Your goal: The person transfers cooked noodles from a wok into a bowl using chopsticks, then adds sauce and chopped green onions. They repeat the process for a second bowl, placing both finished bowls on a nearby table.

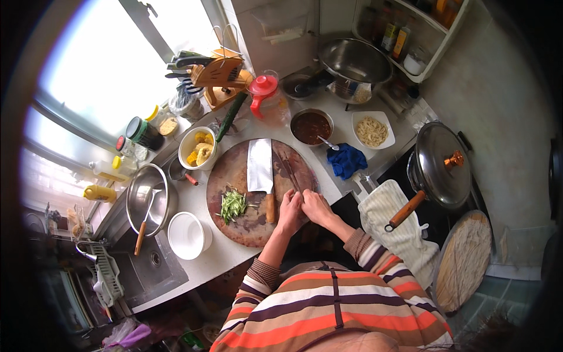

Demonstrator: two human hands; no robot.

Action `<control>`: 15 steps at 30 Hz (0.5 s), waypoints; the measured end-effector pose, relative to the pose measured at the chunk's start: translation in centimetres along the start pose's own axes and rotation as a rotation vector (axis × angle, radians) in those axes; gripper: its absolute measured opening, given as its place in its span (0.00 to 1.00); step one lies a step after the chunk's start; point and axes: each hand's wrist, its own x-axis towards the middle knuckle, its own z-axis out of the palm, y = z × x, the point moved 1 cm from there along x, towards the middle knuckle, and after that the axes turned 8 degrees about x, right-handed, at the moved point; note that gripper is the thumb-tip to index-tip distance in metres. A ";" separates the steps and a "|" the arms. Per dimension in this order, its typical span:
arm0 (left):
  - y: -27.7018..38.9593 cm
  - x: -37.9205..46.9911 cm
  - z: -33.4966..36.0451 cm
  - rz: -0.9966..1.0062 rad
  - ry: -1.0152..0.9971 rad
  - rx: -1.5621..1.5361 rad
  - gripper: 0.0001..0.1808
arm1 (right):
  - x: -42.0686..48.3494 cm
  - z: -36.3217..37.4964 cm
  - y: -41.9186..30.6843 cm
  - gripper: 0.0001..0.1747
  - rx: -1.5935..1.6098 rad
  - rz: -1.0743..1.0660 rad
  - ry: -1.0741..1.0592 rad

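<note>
My left hand [290, 211] and my right hand [317, 207] meet at the right front edge of a round wooden chopping board [237, 169]. Both have their fingers closed around the near ends of a pair of dark chopsticks [289, 169], whose far ends point away over the board. Left of them lies a cleaver [260, 169], its wooden handle toward me and its broad blade flat on the wood. A small heap of shredded cucumber [233, 206] sits on the board's left side.
Behind the board are a bowl of corn [200, 149], a whole cucumber [232, 116], a bowl of brown sauce [311, 127], a blue cloth [346, 161] and a dish of noodles [372, 131]. A white tub [189, 236] stands left; a lidded pan [440, 167] rests right.
</note>
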 end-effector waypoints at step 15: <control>5.9 3.1 12.0 -0.198 -0.837 -0.646 0.17 | -8.4 -8.2 -0.7 0.18 0.229 -0.385 0.722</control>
